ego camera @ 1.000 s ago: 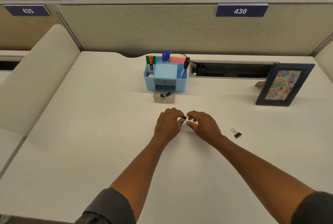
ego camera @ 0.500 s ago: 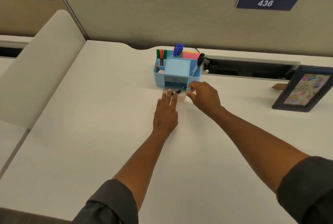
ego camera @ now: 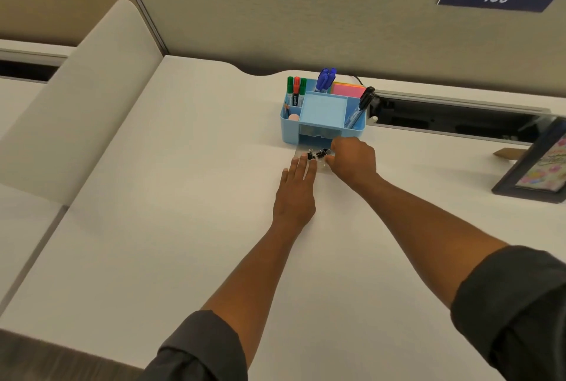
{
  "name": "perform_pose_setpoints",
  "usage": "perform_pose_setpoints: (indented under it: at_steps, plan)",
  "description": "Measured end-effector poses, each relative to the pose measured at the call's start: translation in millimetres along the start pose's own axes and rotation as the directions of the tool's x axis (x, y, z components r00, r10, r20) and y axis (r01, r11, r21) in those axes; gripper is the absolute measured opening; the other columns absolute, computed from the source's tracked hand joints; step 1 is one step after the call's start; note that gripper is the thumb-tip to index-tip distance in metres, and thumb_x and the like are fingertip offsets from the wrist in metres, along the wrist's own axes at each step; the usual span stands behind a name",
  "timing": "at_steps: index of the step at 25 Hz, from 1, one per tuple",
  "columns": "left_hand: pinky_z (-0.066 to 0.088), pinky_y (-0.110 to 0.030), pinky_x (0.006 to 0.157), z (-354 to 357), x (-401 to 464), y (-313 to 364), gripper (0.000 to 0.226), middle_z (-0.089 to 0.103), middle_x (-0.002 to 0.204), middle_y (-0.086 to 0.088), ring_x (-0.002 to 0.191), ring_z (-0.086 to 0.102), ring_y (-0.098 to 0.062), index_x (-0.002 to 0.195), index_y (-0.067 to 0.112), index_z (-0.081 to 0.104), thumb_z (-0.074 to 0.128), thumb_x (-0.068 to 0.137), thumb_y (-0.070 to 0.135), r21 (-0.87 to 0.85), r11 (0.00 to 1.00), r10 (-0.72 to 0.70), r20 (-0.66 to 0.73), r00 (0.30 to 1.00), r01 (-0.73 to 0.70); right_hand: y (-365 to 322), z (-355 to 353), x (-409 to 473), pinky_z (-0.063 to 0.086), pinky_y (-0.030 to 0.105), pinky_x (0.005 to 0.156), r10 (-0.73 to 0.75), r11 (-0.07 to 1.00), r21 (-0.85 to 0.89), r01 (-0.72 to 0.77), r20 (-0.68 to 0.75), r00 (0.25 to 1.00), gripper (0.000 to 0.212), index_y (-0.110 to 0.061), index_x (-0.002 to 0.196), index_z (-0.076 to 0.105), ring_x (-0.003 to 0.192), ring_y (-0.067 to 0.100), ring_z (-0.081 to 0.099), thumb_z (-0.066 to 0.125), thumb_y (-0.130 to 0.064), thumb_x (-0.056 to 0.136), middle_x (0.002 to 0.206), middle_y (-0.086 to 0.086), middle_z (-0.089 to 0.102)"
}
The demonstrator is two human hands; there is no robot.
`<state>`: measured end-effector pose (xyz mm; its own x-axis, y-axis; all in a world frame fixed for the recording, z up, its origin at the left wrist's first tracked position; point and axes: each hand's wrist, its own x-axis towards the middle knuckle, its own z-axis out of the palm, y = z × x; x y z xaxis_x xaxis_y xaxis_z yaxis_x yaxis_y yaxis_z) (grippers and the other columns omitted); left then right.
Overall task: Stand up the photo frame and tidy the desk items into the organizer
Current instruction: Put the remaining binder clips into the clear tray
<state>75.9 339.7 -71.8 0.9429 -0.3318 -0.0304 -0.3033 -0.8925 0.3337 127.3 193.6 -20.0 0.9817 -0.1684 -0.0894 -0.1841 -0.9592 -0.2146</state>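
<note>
Since half a second ago, the hands are barely shifting: the right hand [ego camera: 352, 160] is curling a little closer over the clear drawer [ego camera: 318, 161], and the view is leaning nearer to the table [ego camera: 171, 227]. The right fingers are bending down at the drawer's right edge, but whether they are pinching a clip cannot be told. The left hand [ego camera: 295, 193] is lying flat and open on the table, gripping nothing, its fingertips [ego camera: 311, 164] touching the drawer's near left side. Black clips [ego camera: 317, 154] are sitting inside the drawer, which is resting pulled out just in front of the blue organizer [ego camera: 323, 118]. In the organizer, green and red markers [ego camera: 296, 91] are standing at the back left, blue pens [ego camera: 326, 78] behind the centre tray, pink notes [ego camera: 347, 89] at the back right, and a black pen [ego camera: 363, 103] is leaning on the right. The frame [ego camera: 539, 172] is standing upright well apart at the right edge.
</note>
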Motion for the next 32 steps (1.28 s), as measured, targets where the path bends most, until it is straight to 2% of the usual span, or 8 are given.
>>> perform_pose_setpoints:
  at_steps: [4, 14, 18, 21, 25, 28, 30, 32]
  plan:
    - [0.004, -0.038, 0.120, -3, 0, 1, 0.076, 0.003, 0.162, -0.004, 0.149, -0.004, -0.022, 0.155, 0.018, 0.009, 0.047, 0.090, 0.003, -0.024, 1.000, 0.004, -0.004, 1.000, -0.004, 1, 1, 6, 0.046, 0.030, 0.068, -0.004, 1.000, -0.007, 0.004, 0.039, 0.999, 0.031, -0.017, 0.107, 0.063, 0.079, 0.017, 0.055, 0.062, -0.043, 0.090, 0.101, 0.006, 0.067]
    - [0.006, -0.038, 0.121, -6, 4, 2, 0.077, 0.005, 0.162, -0.005, 0.149, -0.001, -0.022, 0.154, 0.017, 0.010, 0.045, 0.087, 0.002, -0.015, 1.000, 0.007, 0.021, 1.000, -0.006, 17, 7, -23, 0.050, 0.032, 0.076, -0.037, 0.975, 0.219, 0.042, -0.024, 0.999, 0.026, -0.023, 0.118, 0.059, 0.100, 0.023, 0.061, 0.056, -0.035, 0.095, 0.116, 0.005, 0.067]
    - [0.001, -0.033, 0.119, -10, 0, 10, 0.075, 0.000, 0.162, -0.005, 0.149, -0.004, -0.021, 0.155, 0.018, 0.006, 0.046, 0.092, 0.007, 0.032, 0.999, -0.023, 0.013, 1.000, 0.023, 31, 8, -50, 0.051, 0.031, 0.077, -0.024, 0.972, 0.235, 0.030, -0.028, 0.999, 0.026, -0.025, 0.118, 0.058, 0.095, 0.021, 0.063, 0.056, -0.036, 0.095, 0.113, 0.003, 0.069]
    - [0.004, -0.032, 0.118, -10, -9, 32, 0.071, 0.002, 0.162, -0.003, 0.149, -0.001, -0.020, 0.154, 0.019, 0.009, 0.046, 0.094, 0.008, 0.025, 1.000, -0.005, 0.010, 1.000, 0.005, 51, 3, -73, 0.050, 0.031, 0.074, 0.003, 0.974, 0.227, 0.008, -0.049, 0.999, 0.023, -0.026, 0.116, 0.060, 0.089, 0.021, 0.064, 0.053, -0.033, 0.096, 0.105, 0.002, 0.070]
    - [0.019, -0.035, 0.117, 3, -20, 79, 0.059, 0.020, 0.160, -0.001, 0.146, 0.019, -0.020, 0.151, 0.022, 0.024, 0.047, 0.097, 0.013, -0.056, 0.997, 0.052, 0.054, 0.997, -0.049, 92, 1, -110, 0.050, 0.033, 0.076, 0.017, 0.966, 0.257, 0.007, -0.092, 0.996, 0.019, -0.027, 0.111, 0.061, 0.094, 0.019, 0.063, 0.053, -0.029, 0.093, 0.104, -0.005, 0.069]
    - [0.038, -0.036, 0.103, 16, -32, 114, 0.044, 0.046, 0.144, 0.000, 0.125, 0.047, -0.022, 0.139, 0.021, 0.046, 0.046, 0.096, 0.012, -0.127, 0.982, 0.154, 0.094, 0.984, -0.141, 125, -1, -137, 0.046, 0.031, 0.075, 0.040, 0.964, 0.265, -0.006, -0.121, 0.992, 0.020, -0.026, 0.110, 0.061, 0.098, 0.017, 0.061, 0.054, -0.024, 0.091, 0.107, -0.008, 0.065]
    - [0.044, -0.035, 0.094, 22, -40, 135, 0.039, 0.053, 0.132, 0.002, 0.112, 0.055, -0.022, 0.132, 0.023, 0.053, 0.044, 0.095, 0.012, -0.177, 0.971, 0.187, 0.143, 0.972, -0.160, 148, -3, -152, 0.044, 0.029, 0.073, 0.054, 0.964, 0.264, -0.016, -0.137, 0.989, 0.021, -0.025, 0.111, 0.060, 0.097, 0.015, 0.060, 0.056, -0.022, 0.091, 0.107, -0.009, 0.063]
    - [0.045, -0.035, 0.092, 30, -46, 155, 0.037, 0.054, 0.127, 0.004, 0.109, 0.057, -0.021, 0.130, 0.026, 0.054, 0.044, 0.095, 0.016, -0.198, 0.967, 0.201, 0.204, 0.958, -0.161, 170, -5, -165, 0.045, 0.029, 0.075, 0.078, 0.964, 0.261, -0.040, -0.138, 0.987, 0.022, -0.024, 0.113, 0.059, 0.098, 0.013, 0.059, 0.058, -0.022, 0.091, 0.107, -0.008, 0.062]
